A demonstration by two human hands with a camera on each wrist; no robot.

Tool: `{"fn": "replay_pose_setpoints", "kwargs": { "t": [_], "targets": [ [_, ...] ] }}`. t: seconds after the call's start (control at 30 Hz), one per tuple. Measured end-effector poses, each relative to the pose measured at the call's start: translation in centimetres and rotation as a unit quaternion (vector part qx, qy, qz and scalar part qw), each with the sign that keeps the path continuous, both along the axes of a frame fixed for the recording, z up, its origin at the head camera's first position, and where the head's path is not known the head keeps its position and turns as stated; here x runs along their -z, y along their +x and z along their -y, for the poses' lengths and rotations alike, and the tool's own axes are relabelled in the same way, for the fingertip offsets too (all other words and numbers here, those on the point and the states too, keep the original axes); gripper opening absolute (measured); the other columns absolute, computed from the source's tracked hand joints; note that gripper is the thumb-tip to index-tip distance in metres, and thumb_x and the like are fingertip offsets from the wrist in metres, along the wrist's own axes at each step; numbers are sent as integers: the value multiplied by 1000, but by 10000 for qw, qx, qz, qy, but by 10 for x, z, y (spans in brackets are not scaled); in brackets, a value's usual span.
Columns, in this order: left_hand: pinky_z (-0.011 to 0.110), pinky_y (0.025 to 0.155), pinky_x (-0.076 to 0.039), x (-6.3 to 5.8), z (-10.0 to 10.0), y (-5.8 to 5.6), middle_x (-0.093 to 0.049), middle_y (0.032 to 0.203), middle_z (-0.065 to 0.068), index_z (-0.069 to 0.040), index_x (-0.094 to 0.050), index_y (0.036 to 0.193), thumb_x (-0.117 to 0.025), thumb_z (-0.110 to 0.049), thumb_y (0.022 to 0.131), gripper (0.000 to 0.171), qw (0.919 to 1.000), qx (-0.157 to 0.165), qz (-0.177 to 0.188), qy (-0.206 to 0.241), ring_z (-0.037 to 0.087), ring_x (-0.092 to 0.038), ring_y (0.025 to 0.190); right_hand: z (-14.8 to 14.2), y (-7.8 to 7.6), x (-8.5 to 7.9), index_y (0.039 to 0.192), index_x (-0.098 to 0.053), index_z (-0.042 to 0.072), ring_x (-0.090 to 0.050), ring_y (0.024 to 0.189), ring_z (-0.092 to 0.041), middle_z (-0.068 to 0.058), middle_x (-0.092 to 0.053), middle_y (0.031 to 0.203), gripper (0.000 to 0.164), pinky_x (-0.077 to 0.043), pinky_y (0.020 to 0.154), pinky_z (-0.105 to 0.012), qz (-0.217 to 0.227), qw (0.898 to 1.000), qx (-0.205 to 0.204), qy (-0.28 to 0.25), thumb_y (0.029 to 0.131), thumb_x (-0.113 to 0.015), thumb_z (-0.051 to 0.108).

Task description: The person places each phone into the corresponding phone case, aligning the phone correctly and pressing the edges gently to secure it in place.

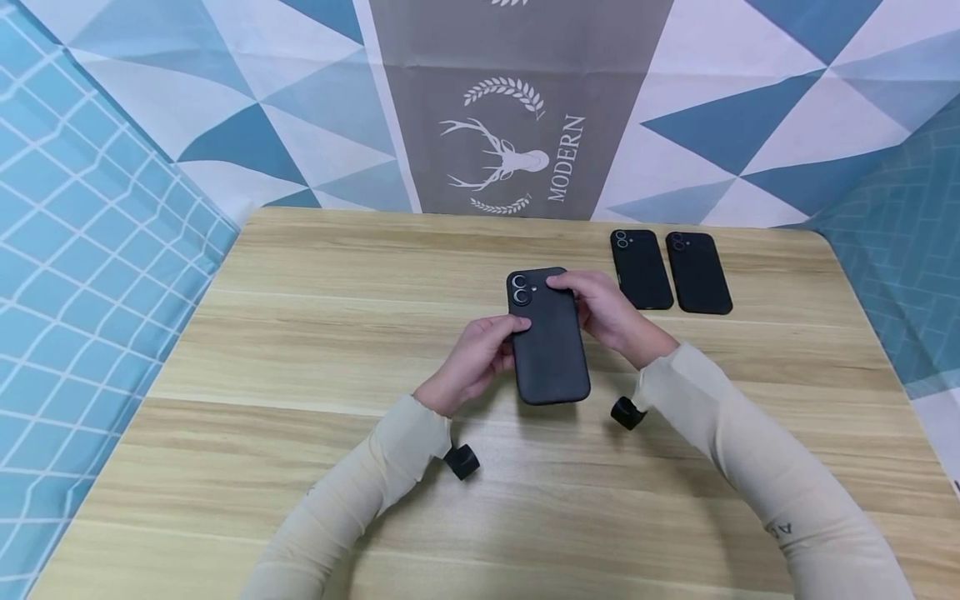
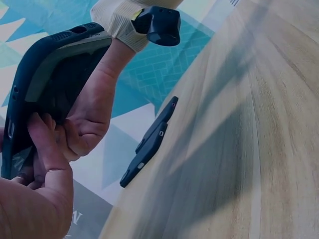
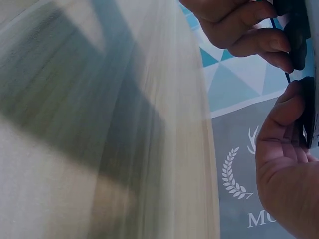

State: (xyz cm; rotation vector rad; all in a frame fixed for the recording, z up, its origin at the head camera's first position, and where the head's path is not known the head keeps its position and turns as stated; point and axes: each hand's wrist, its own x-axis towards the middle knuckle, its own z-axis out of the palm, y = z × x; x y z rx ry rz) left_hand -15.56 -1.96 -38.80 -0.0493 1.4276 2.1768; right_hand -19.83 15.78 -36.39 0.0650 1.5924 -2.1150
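Observation:
A black phone case [image 1: 553, 358] with two ringed camera lenses at its upper left is held between both hands, back side up, above the table. My left hand [image 1: 480, 354] grips its left edge, thumb on the back and fingers curled underneath. At the upper right edge, my right hand [image 1: 603, 308] pinches it, thumb on the back. From below, in the left wrist view, the case [image 2: 30, 69] shows a lighter inner rim, a dark middle and port holes. Fingers of the left hand [image 2: 45, 194] touch its underside. Whether a phone sits inside, I cannot tell.
Two more black phone cases [image 1: 642, 271] [image 1: 699, 273] lie side by side at the back right of the wooden table [image 1: 300, 367]. Patterned cloth [image 1: 517, 108] hangs behind the table. A small black camera [image 1: 462, 461] sticks out below each wrist.

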Motion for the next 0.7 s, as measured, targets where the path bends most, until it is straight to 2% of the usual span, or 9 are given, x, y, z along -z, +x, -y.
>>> {"fn": "replay_pose_setpoints", "kwargs": {
  "t": [0.13,0.37,0.5,0.7],
  "targets": [
    [21,66,-54,-2,1,0,-67,75,1,2,-60,93,-52,-13,82,20,9999,116,58,44,9,-63,68,-1,1,1,75,-67,11,-64,59,-10,1,-66,68,21,-53,55,-22,16,9998,115,-179,87,-50,11],
    [22,65,-54,-2,3,-1,-65,76,-1,-5,-62,88,-52,-15,82,15,9998,187,67,103,8,-62,69,-4,3,2,83,-66,8,-65,69,-11,0,-67,76,17,-54,62,-22,94,9962,535,-677,87,-50,8],
    [22,62,-54,-3,5,-1,-65,76,-1,-2,-60,93,-51,-15,83,18,9998,112,131,140,8,-63,68,-6,4,3,88,-63,7,-65,72,-11,-1,-67,80,14,-54,63,-22,154,9919,820,-961,87,-49,8],
    [20,62,-52,-6,7,2,-65,75,-2,2,-55,100,-50,-15,85,24,9995,150,147,233,6,-62,65,-8,3,2,82,-60,6,-64,65,-12,-3,-66,74,13,-53,59,-23,214,9810,1320,-1405,87,-48,8]
  ]
}}
